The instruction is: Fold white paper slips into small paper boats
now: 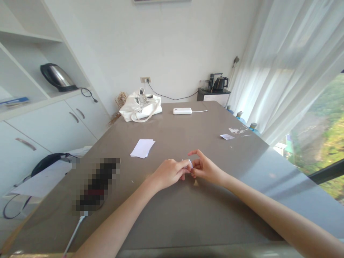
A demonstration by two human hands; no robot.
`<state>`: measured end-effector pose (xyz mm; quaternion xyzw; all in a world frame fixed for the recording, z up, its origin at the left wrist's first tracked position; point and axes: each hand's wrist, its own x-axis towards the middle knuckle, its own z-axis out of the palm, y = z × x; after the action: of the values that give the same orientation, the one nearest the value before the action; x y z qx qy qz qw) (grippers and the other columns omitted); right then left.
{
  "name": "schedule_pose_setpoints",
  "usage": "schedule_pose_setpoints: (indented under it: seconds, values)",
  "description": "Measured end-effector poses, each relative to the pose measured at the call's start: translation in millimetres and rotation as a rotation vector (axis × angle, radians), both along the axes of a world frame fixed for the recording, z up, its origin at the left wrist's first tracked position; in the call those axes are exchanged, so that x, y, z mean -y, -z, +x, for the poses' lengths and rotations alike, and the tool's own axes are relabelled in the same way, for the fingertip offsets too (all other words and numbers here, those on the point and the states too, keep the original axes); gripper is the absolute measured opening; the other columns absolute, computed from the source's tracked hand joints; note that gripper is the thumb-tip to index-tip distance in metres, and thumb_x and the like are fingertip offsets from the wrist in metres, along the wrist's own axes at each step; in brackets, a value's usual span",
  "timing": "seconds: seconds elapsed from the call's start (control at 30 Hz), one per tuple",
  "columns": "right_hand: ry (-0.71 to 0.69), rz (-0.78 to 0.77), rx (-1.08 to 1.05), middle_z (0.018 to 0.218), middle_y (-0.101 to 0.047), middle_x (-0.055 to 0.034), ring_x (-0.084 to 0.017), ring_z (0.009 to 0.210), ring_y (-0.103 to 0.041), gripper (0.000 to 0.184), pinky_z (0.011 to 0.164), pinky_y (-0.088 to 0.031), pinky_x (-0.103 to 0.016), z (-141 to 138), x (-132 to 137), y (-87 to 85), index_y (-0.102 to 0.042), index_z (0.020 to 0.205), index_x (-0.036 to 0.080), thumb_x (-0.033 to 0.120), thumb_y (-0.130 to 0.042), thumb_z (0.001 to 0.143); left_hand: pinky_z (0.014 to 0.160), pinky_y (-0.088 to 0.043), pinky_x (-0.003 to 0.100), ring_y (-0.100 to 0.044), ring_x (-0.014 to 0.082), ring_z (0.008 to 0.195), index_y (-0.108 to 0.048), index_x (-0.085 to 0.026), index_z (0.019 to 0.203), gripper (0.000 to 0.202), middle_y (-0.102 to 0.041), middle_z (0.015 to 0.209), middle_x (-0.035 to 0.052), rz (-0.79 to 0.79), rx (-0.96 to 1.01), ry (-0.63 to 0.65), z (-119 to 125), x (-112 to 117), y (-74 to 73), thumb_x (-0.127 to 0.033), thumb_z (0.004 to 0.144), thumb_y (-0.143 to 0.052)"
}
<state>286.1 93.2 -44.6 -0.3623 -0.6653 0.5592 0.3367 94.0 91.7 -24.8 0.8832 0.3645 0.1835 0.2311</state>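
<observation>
On the smooth grey-brown tabletop [172,134], the landmark is a loose stack of white rectangular paper sheets [142,148]. To its right and nearer the person, the left hand [172,173] grasps a small white piece of paper [190,163], mostly hidden by fingers. The right hand [206,170] meets it there, index finger raised, the others curled; whether they pinch the paper I cannot tell. Beyond the stack sits a slouched white handbag [141,107]; beyond and rightward, a white rounded rectangular device [182,111]. Well right of the stack lies a flat white paper slip [227,137].
</observation>
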Motion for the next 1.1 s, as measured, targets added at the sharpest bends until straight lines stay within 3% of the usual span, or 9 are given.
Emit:
schedule_pose_setpoints:
  seconds: [0.2,0.43,0.63,0.8,0.97,1.1]
  values:
    - [0.046,0.029,-0.001,0.065,-0.059,0.0058,-0.012,0.056,-0.057,0.045,0.051,-0.042,-0.022,-1,1,0.8,-0.035,0.107,0.023,0.014,-0.06,0.071,0.064,-0.04,0.02,-0.064,0.0147,0.062,-0.059,-0.027,0.097,0.018,-0.068,0.064,-0.0039,0.039,-0.019,-0.017,-1,0,1.3,-0.02,0.087,-0.045]
    - [0.036,-0.149,-0.175,0.064,-0.062,0.0049,-0.014,0.062,-0.062,0.049,0.061,-0.048,-0.028,3,-4,-7.0,-0.038,0.104,0.023,0.029,-0.072,0.069,0.06,-0.036,0.021,-0.06,0.0139,0.054,-0.063,-0.027,0.095,0.016,-0.065,0.059,-0.0029,0.141,0.034,-0.086,-5,-3,4.1,-0.029,0.088,-0.049]
    - [0.032,-0.172,-0.21,0.065,-0.066,0.0034,-0.015,0.065,-0.064,0.049,0.065,-0.049,-0.029,4,-4,-12.4,-0.044,0.099,0.022,0.026,-0.078,0.064,0.061,-0.034,0.023,-0.057,0.0141,0.058,-0.065,-0.025,0.09,0.017,-0.064,0.063,-0.0007,0.305,-0.018,-0.124,-3,-1,2.5,-0.034,0.086,-0.051]
    - [-0.01,-0.191,-0.25,0.069,-0.068,0.0008,-0.014,0.067,-0.065,0.039,0.065,-0.048,-0.026,6,-7,-11.8,-0.049,0.096,0.02,0.024,-0.076,0.067,0.06,-0.036,0.021,-0.056,0.0115,0.055,-0.063,-0.024,0.083,0.023,-0.061,0.059,-0.0036,0.203,0.1,-0.226,3,6,-1.9,-0.045,0.083,-0.053]
    - [-0.011,-0.208,-0.256,0.073,-0.068,-0.0012,-0.012,0.069,-0.064,0.026,0.067,-0.048,-0.022,6,-7,-11.1,-0.057,0.089,0.017,0.023,-0.074,0.069,0.056,-0.038,0.02,-0.052,0.0097,0.051,-0.058,-0.021,0.091,0.022,-0.055,0.055,-0.0061,0.109,0.224,-0.287,9,10,1.6,-0.041,0.082,-0.056]
    - [0.021,-0.308,-0.349,0.075,-0.068,-0.0005,-0.011,0.069,-0.064,0.024,0.071,-0.051,-0.022,6,-8,-10.1,-0.061,0.086,0.017,0.021,-0.076,0.067,0.062,-0.042,0.021,-0.054,0.01,0.06,-0.061,-0.021,0.088,0.014,-0.054,0.064,-0.0034,0.269,0.244,-0.259,10,9,4.5,-0.034,0.085,-0.055]
